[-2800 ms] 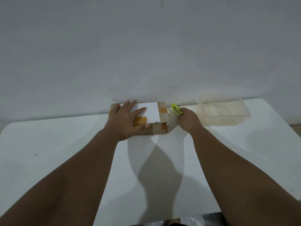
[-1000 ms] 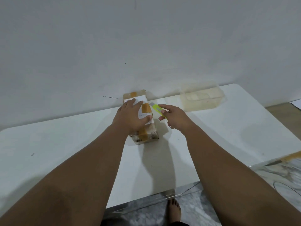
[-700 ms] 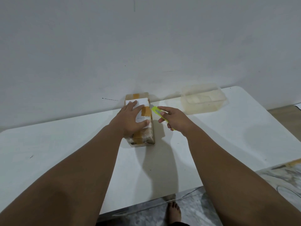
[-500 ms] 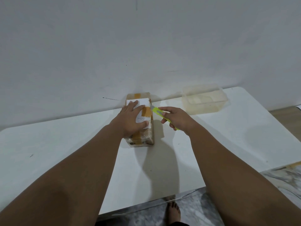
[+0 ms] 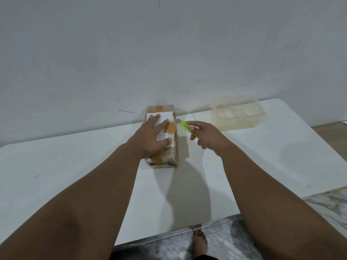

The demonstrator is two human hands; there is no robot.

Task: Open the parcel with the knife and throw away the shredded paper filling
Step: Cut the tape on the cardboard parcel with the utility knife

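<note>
1. Right now my left hand (image 5: 153, 136) lies flat and spread wide on top of the parcel (image 5: 162, 139), palm down, fingers pointing away from me over the white label (image 5: 165, 117), thumb stretched toward my other hand.
2. Under that palm the parcel sits lengthwise on the white table (image 5: 75, 166), its far end close to the wall (image 5: 169, 44); brown and clear tape wraps it, and an orange-brown strip (image 5: 170, 127) shows just beyond my thumb.
3. My right hand (image 5: 207, 136) is closed around the knife (image 5: 185, 127), a yellow-green cutter gripped between thumb and fingers, its handle running under my palm.
4. From that hand the knife's tip points toward my left hand and away from me, close beside the parcel's near upper edge; I cannot tell whether the blade touches the tape.
5. Between my two hands there is only a narrow strip of table, darkened by shadow.
6. Beyond my right hand, and farther out to its outer side, stands a clear plastic container (image 5: 238, 113), well apart from the parcel, near the table's far edge.
7. Both parcel flaps look shut and taped; no shredded paper shows.
8. Back toward my body, below the table's near edge, one bare foot (image 5: 200, 241) stands on a marbled floor (image 5: 234, 241).
</note>
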